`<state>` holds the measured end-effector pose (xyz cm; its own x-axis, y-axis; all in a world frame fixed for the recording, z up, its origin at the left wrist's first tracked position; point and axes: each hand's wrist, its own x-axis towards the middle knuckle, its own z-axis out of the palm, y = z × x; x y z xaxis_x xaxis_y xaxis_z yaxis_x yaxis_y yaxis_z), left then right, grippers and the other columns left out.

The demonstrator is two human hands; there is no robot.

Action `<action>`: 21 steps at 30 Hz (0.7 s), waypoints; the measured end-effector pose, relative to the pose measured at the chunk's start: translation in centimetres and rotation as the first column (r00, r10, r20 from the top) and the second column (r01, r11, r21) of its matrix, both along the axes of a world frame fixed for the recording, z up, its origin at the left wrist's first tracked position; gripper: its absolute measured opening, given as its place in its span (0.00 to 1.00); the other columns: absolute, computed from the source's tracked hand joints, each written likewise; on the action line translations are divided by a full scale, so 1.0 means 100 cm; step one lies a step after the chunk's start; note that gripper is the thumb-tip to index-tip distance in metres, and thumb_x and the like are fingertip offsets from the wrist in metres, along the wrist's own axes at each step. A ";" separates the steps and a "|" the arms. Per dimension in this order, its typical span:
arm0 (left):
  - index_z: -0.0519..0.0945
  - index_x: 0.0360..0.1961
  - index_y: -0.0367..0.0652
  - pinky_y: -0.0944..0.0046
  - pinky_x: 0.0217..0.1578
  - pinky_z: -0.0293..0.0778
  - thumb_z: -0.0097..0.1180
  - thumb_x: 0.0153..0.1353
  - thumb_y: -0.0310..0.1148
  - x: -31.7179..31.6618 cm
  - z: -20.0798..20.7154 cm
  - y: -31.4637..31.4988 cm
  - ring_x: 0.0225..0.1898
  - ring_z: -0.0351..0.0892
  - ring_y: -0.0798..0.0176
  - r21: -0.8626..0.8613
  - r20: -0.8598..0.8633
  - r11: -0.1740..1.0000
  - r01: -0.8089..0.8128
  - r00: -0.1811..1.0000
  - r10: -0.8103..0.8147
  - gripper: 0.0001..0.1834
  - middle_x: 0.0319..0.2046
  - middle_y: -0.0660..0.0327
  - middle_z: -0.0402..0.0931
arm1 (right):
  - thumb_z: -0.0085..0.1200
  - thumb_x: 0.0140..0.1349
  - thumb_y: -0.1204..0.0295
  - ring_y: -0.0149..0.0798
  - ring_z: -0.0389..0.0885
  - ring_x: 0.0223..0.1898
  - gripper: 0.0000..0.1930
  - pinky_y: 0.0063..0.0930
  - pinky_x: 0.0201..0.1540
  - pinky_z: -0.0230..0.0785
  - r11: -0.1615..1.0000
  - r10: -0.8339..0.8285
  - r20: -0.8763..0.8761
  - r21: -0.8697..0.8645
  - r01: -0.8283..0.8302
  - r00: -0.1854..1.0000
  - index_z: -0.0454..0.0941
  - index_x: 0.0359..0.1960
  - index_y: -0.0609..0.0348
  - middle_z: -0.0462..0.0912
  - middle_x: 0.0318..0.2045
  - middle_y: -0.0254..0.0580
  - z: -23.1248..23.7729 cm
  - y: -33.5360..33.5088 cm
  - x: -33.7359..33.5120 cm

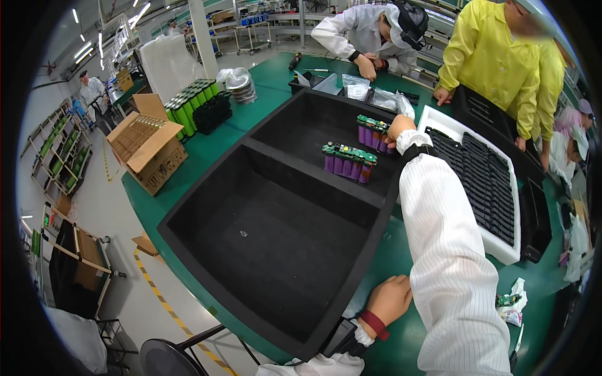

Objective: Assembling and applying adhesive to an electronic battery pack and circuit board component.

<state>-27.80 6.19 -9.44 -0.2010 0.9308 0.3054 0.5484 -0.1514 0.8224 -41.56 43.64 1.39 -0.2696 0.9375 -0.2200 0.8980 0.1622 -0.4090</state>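
My right hand [400, 128] is closed round the right end of a battery pack [370, 134] with purple cells and a green circuit board on top. That pack is at the right side of the far compartment of a black foam tray [188, 210]. A second, similar battery pack [348, 164] stands upright just nearer, by the divider, untouched by either hand. My left hand [387, 299], with a red band at the wrist, rests on the green table beside the tray's near right edge. My right sleeve covers its fingertips, so its grip cannot be made out.
Right of my arm lies a white foam tray [509, 250] of black plastic parts. An open cardboard box [150, 150] and green battery packs [188, 103] stand at the left. Bagged parts [356, 88] lie beyond the tray. People in white [351, 31] and yellow [486, 50] work across the table.
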 end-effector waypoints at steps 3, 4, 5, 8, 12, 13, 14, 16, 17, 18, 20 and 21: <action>0.78 0.33 0.38 0.54 0.37 0.76 0.55 0.58 0.28 0.000 0.006 0.000 0.36 0.78 0.49 0.000 -0.008 1.000 -0.012 1.000 0.012 0.05 0.31 0.55 0.77 | 0.69 0.49 0.70 0.42 0.88 0.38 0.08 0.32 0.41 0.79 0.936 0.130 0.150 0.307 -0.171 0.980 0.86 0.30 0.61 0.87 0.29 0.47 0.003 -0.007 0.008; 0.78 0.33 0.38 0.54 0.36 0.76 0.55 0.59 0.28 0.000 0.007 0.002 0.35 0.78 0.50 -0.013 -0.008 1.000 -0.007 1.000 0.007 0.04 0.30 0.55 0.77 | 0.70 0.47 0.72 0.44 0.87 0.40 0.09 0.34 0.42 0.79 0.842 0.098 0.137 0.516 -0.156 0.986 0.86 0.30 0.63 0.87 0.30 0.49 0.004 -0.011 0.014; 0.78 0.33 0.38 0.54 0.36 0.76 0.55 0.59 0.28 0.001 0.008 0.002 0.35 0.78 0.50 -0.010 -0.007 1.000 -0.002 1.000 0.002 0.04 0.30 0.55 0.77 | 0.70 0.44 0.74 0.45 0.87 0.39 0.11 0.36 0.42 0.79 0.892 0.089 0.076 0.437 -0.114 0.993 0.86 0.29 0.65 0.87 0.29 0.51 0.008 -0.007 0.016; 0.77 0.32 0.40 0.55 0.36 0.76 0.55 0.60 0.28 0.004 0.009 0.001 0.35 0.78 0.51 0.004 -0.019 1.000 0.016 1.000 -0.016 0.03 0.29 0.56 0.77 | 0.71 0.42 0.74 0.45 0.88 0.36 0.11 0.35 0.41 0.80 0.953 0.122 0.029 0.275 -0.125 0.992 0.86 0.28 0.64 0.87 0.29 0.51 0.015 0.005 0.025; 0.76 0.31 0.42 0.54 0.34 0.76 0.55 0.60 0.29 -0.007 0.011 -0.008 0.34 0.78 0.50 0.012 -0.006 1.000 -0.018 1.000 0.018 0.03 0.28 0.57 0.76 | 0.70 0.46 0.81 0.35 0.86 0.25 0.21 0.28 0.23 0.78 0.962 0.201 -0.219 0.226 -0.151 0.955 0.80 0.45 0.68 0.86 0.27 0.44 0.068 -0.042 0.036; 0.76 0.31 0.42 0.53 0.33 0.76 0.55 0.60 0.29 -0.002 0.015 -0.006 0.33 0.78 0.50 0.048 0.021 0.999 -0.014 1.000 0.013 0.03 0.28 0.57 0.76 | 0.70 0.47 0.78 0.35 0.86 0.26 0.25 0.29 0.22 0.78 0.933 0.250 -0.262 0.322 -0.159 0.932 0.78 0.48 0.68 0.85 0.27 0.43 0.080 -0.025 0.055; 0.76 0.31 0.42 0.53 0.33 0.76 0.55 0.60 0.29 0.000 0.015 -0.004 0.33 0.78 0.50 0.053 0.028 0.998 0.016 0.999 -0.017 0.03 0.28 0.57 0.76 | 0.71 0.47 0.76 0.34 0.86 0.26 0.28 0.29 0.22 0.77 0.896 0.304 -0.298 0.413 -0.165 0.905 0.75 0.52 0.67 0.85 0.27 0.41 0.097 -0.019 0.071; 0.78 0.31 0.42 0.52 0.32 0.76 0.56 0.59 0.30 0.000 0.010 0.001 0.31 0.79 0.49 0.086 0.015 0.996 0.019 1.000 -0.021 0.03 0.28 0.56 0.77 | 0.71 0.48 0.70 0.35 0.86 0.27 0.27 0.31 0.21 0.76 0.770 0.385 -0.243 0.616 -0.165 0.890 0.76 0.50 0.67 0.84 0.28 0.42 0.134 -0.033 0.104; 0.80 0.31 0.41 0.55 0.31 0.76 0.58 0.58 0.28 0.001 0.010 0.005 0.30 0.80 0.49 0.145 0.011 0.989 0.010 1.000 -0.012 0.03 0.29 0.55 0.79 | 0.69 0.50 0.68 0.35 0.85 0.25 0.25 0.33 0.20 0.75 0.708 0.358 -0.176 0.691 -0.144 0.917 0.77 0.48 0.66 0.84 0.29 0.44 0.155 -0.046 0.127; 0.82 0.31 0.40 0.57 0.29 0.76 0.60 0.56 0.27 0.002 0.011 0.010 0.28 0.80 0.49 0.203 0.011 0.979 0.007 1.000 -0.010 0.03 0.29 0.53 0.80 | 0.69 0.50 0.64 0.36 0.83 0.23 0.23 0.34 0.20 0.75 0.574 0.425 -0.107 0.800 -0.176 0.899 0.79 0.44 0.66 0.84 0.28 0.42 0.176 -0.059 0.148; 0.82 0.30 0.39 0.59 0.29 0.76 0.61 0.55 0.28 -0.005 0.021 0.008 0.27 0.81 0.52 0.186 -0.062 0.982 -0.023 0.997 0.035 0.03 0.27 0.53 0.81 | 0.62 0.51 0.62 0.51 0.84 0.32 0.15 0.39 0.37 0.75 0.369 0.397 0.080 0.898 -0.239 0.914 0.83 0.32 0.62 0.84 0.31 0.52 0.223 -0.109 0.180; 0.82 0.29 0.37 0.61 0.27 0.75 0.61 0.55 0.27 -0.008 0.023 0.007 0.24 0.81 0.58 0.154 -0.038 0.987 -0.047 0.998 0.054 0.04 0.23 0.55 0.80 | 0.63 0.49 0.69 0.57 0.83 0.37 0.10 0.41 0.42 0.73 0.466 0.339 -0.012 0.871 -0.157 0.941 0.83 0.29 0.64 0.83 0.32 0.59 0.243 -0.130 0.196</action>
